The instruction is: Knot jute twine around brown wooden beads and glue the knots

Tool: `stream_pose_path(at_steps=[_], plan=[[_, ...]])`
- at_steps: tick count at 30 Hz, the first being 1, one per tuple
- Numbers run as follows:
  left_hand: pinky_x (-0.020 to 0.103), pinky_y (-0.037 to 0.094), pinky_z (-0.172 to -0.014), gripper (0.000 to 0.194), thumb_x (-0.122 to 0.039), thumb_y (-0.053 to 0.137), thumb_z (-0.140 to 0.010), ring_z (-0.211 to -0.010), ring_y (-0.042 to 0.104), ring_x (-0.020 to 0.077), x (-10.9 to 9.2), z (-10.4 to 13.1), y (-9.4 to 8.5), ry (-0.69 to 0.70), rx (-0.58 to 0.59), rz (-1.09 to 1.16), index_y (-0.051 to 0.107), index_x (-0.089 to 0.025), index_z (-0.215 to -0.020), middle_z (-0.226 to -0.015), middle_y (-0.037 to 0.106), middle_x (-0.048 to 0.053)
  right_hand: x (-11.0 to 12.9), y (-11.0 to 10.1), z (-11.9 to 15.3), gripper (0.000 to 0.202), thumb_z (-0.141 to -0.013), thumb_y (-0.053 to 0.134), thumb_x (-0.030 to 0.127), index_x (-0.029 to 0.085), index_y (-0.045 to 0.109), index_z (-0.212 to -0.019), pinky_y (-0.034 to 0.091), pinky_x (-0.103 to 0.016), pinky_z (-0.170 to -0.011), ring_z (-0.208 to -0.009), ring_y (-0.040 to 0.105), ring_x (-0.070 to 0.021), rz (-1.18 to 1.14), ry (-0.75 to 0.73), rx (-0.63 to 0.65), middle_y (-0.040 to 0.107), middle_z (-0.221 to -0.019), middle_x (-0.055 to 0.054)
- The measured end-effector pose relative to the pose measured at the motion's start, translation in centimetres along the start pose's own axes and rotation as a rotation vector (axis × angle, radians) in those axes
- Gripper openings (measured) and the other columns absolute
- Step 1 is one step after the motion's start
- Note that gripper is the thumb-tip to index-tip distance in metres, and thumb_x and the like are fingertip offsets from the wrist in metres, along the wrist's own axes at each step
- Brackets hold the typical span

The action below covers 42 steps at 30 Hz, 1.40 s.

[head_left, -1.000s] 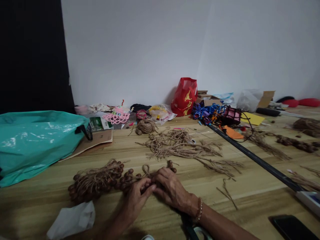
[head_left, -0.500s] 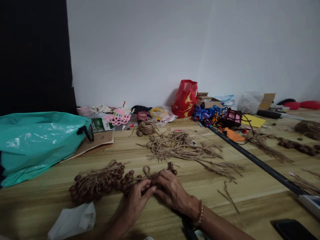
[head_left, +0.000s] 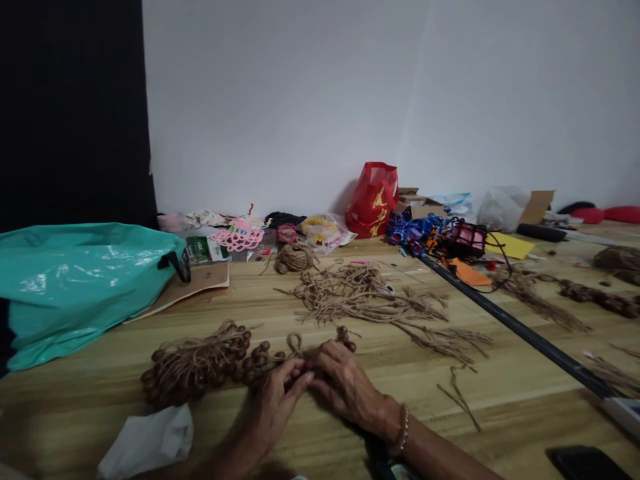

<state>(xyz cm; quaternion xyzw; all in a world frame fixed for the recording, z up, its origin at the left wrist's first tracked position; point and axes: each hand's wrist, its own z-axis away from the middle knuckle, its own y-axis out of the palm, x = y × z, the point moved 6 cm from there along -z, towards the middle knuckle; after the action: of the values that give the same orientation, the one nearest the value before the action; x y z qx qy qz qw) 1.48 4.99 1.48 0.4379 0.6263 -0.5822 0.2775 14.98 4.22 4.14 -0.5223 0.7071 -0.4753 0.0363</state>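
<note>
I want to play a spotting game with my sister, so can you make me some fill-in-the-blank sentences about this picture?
1. The tall bag with gold marks is coloured ____.
2. The beads next to the left hand are coloured ____.
3. The bracelet is on the person's ____ wrist, not the left one.
4. The big shiny bag lies on the ____ side of the picture.

Missing words: red; brown; right; left.

Twine (head_left: 350, 297), brown beads (head_left: 197, 380) and blue cords (head_left: 425, 228) (quite a clutter) suggest a craft workspace.
</note>
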Motion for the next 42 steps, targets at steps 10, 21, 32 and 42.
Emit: stream_pose_path(at_steps=[10,21,32,42], plan=[[0.026,0.049,-0.058,0.036,-0.052,0.053,-0.082,-0.065,0.061,0.0198,0.16,0.23,-0.02,0.007,-0.018,-0.043,0.067,-0.020,-0.077,-0.066,0.066,0.002,0.17,0.03,-0.15,0.014,-0.092,0.056,0.022,0.020,0.058,-0.106,0.042,-0.032,-0.080,-0.090,0.052,-0.0209,-0.034,0.013,0.041,0.060,-0.096,-0.006],[0.027,0.048,-0.057,0.036,-0.051,0.051,-0.084,-0.063,0.060,0.0201,-0.03,0.45,-0.04,-0.014,0.015,-0.016,0.070,-0.020,-0.078,-0.064,0.066,0.003,0.00,-0.10,-0.09,0.006,-0.091,0.056,0.021,0.019,0.057,-0.097,0.042,-0.032,-0.078,-0.086,0.051,-0.0204,-0.022,0.017,0.017,0.059,-0.091,-0.006],[0.026,0.048,-0.058,0.035,-0.051,0.053,-0.083,-0.064,0.060,0.0195,0.11,0.32,0.08,0.027,0.005,0.004,0.066,-0.020,-0.077,-0.064,0.065,0.002,-0.40,0.29,0.13,0.003,-0.091,0.055,0.020,0.018,0.056,-0.093,0.041,-0.033,-0.076,-0.085,0.050,-0.0208,0.032,0.031,0.025,0.057,-0.089,-0.006],[0.025,0.046,-0.056,0.033,-0.051,0.055,-0.081,-0.065,0.060,0.0197,0.27,0.17,0.11,0.000,-0.005,0.013,0.065,-0.020,-0.076,-0.068,0.066,0.003,-0.13,0.07,-0.02,0.005,-0.092,0.053,0.022,0.019,0.057,-0.093,0.041,-0.033,-0.076,-0.083,0.051,-0.0208,0.008,0.016,0.004,0.058,-0.088,-0.006]])
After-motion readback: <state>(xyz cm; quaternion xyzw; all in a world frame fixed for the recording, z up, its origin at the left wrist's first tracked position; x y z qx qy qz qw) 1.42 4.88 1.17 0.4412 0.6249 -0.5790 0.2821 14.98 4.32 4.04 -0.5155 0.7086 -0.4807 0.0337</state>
